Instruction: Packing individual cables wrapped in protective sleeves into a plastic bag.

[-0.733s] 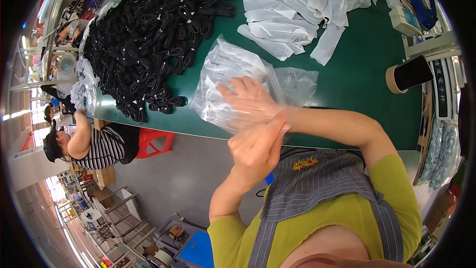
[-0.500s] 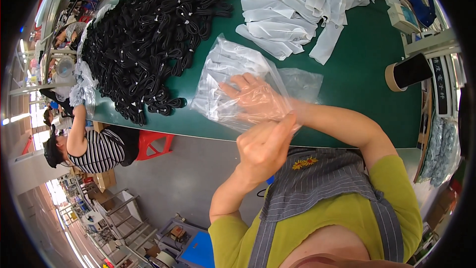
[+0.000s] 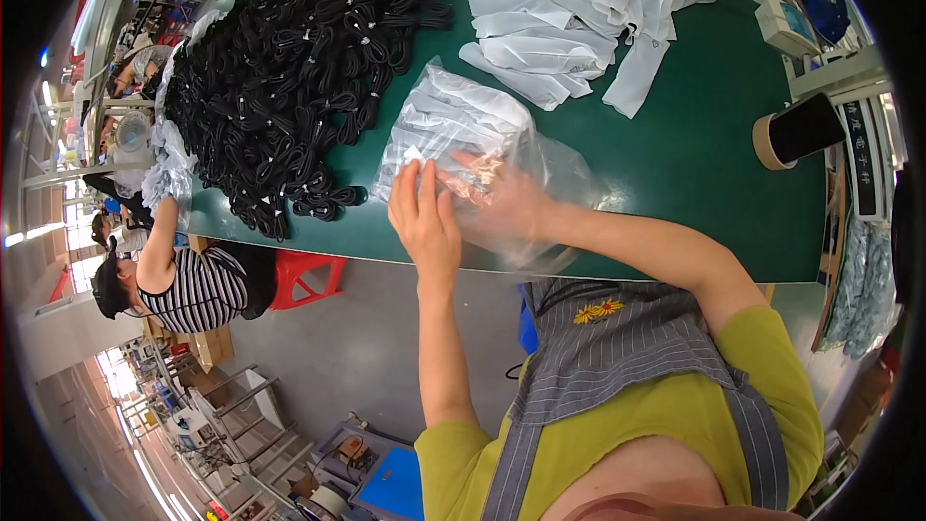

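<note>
A large clear plastic bag (image 3: 559, 169) lies near the table's front edge, with several white packets (image 3: 477, 106) inside its far-left part. My left hand (image 3: 424, 222) rests on the bag's near-left side, fingers stretched out and holding nothing. To its right, my right hand (image 3: 506, 201) reaches in from the right at the bag's loose, crumpled mouth end. It is blurred, but its fingers look extended over the packets, seen through or against the plastic; whether they are inside the bag is unclear.
A big heap of bundled black cables (image 3: 280, 87) covers the table's left side. White packets (image 3: 550, 29) are piled at the back. A tape roll with a black cylinder (image 3: 801, 132) stands at the right. On the left, another person (image 3: 198, 285) sits near a red stool (image 3: 304, 278).
My left hand has let go of the bag's edge near my right wrist and moved left onto the bag, fingers straightened. My right hand has drawn back slightly toward the bag's mouth.
</note>
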Demonstrator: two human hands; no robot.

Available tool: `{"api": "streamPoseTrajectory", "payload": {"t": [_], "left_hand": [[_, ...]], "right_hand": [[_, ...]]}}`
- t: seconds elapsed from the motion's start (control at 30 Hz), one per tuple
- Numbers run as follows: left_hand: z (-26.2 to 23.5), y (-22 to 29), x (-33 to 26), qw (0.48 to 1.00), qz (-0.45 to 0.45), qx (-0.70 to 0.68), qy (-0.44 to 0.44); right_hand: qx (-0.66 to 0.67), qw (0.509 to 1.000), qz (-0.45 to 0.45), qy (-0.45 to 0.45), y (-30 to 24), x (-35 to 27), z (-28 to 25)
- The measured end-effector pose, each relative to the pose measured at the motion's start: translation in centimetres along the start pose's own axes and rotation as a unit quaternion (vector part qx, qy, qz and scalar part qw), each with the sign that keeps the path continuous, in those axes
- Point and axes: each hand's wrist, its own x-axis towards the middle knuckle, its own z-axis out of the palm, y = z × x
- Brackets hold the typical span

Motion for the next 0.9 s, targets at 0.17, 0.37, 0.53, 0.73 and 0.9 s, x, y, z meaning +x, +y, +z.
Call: {"api": "streamPoseTrajectory", "payload": {"t": [0.17, 0.37, 0.53, 0.73, 0.9], "left_hand": [[1.8, -2.3, -0.5, 0.999, -0.015, -0.052, -0.005], [1.9, -3.6, 0.8, 0.958, -0.115, -0.261, -0.041], [2.8, -1.5, -2.1, 0.923, -0.229, -0.254, 0.174], [-1.2, 4.7, -7.2, 0.554, -0.521, -0.647, 0.050], [-0.8, 1.8, -5.2, 0.516, -0.477, -0.702, -0.113]], "right_hand": [[-0.032, 0.997, -0.031, 0.064, 0.5, -1.3, -0.4], [0.069, 0.992, 0.076, -0.066, -0.9, -0.2, -1.7], [0.130, 0.988, 0.085, 0.024, -3.1, 0.4, -1.4], [0.134, 0.985, 0.110, 0.019, -3.1, 1.1, -2.2], [0.117, 0.988, 0.104, -0.020, -3.6, 1.6, -1.6]]}}
